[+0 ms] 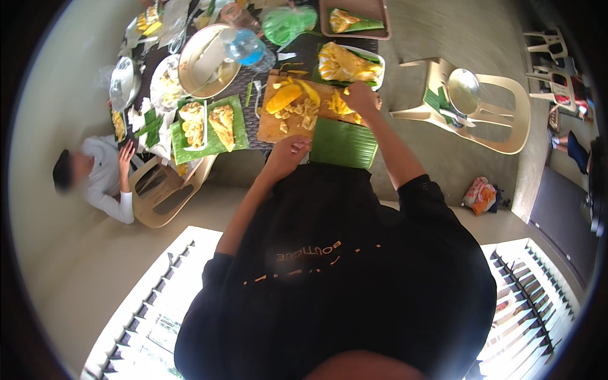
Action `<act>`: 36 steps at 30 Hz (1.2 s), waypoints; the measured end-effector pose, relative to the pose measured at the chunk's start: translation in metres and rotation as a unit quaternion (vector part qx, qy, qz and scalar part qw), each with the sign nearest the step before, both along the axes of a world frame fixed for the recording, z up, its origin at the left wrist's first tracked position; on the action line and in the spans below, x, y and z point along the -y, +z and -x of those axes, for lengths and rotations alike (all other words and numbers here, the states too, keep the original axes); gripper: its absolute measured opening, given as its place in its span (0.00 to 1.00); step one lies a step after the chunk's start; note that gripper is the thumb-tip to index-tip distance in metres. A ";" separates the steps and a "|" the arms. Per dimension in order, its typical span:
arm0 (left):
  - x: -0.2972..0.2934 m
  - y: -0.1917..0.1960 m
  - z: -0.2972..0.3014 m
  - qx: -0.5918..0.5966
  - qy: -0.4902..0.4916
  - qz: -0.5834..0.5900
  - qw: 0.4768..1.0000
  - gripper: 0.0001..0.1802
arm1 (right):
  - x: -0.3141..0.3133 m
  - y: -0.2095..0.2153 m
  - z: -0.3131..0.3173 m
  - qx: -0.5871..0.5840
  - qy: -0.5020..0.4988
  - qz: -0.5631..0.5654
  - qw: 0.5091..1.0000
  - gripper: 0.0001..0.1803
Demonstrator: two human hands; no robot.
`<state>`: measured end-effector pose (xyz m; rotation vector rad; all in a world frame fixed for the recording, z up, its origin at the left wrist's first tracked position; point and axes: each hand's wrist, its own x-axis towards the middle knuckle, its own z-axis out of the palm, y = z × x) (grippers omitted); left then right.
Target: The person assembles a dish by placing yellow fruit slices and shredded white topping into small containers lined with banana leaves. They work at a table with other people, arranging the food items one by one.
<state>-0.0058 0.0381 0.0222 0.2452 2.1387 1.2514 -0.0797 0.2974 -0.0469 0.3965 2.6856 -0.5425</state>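
Note:
My right hand [360, 99] reaches over the wooden cutting board [271, 126] and closes on yellow jackfruit pieces [339, 104] at its right end. My left hand [288, 151] rests at the board's near edge, fingers curled, beside a folded banana leaf [342, 144]. Whether it holds anything is hidden. A large yellow fruit chunk [284, 97] and small cut pieces [299, 111] lie on the board.
A white tray of jackfruit [348, 63] sits behind the board, a brown tray [354, 19] beyond it. A banana leaf with fruit [209, 126], metal bowl [206, 57], water bottle [246, 47] stand left. A seated person [95, 177] is at left; a plastic chair [475, 101] at right.

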 end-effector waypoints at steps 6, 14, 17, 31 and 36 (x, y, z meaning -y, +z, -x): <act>0.002 0.000 -0.001 0.021 0.007 0.018 1.000 0.14 | -0.008 0.015 -0.009 0.027 -0.014 0.047 0.998 0.17; -0.004 0.004 0.003 0.009 -0.017 0.027 0.999 0.13 | -0.010 0.003 -0.014 0.004 -0.058 0.074 0.996 0.16; -0.002 0.005 0.007 0.014 -0.032 0.042 0.999 0.13 | -0.001 0.014 -0.012 0.001 -0.080 0.046 0.996 0.17; 0.009 0.006 0.011 0.015 -0.036 0.069 0.997 0.13 | -0.004 -0.006 -0.007 -0.062 0.001 0.082 0.995 0.12; 0.014 0.003 0.010 0.005 -0.022 0.061 0.998 0.13 | -0.006 0.015 -0.009 -0.036 0.042 0.053 0.997 0.12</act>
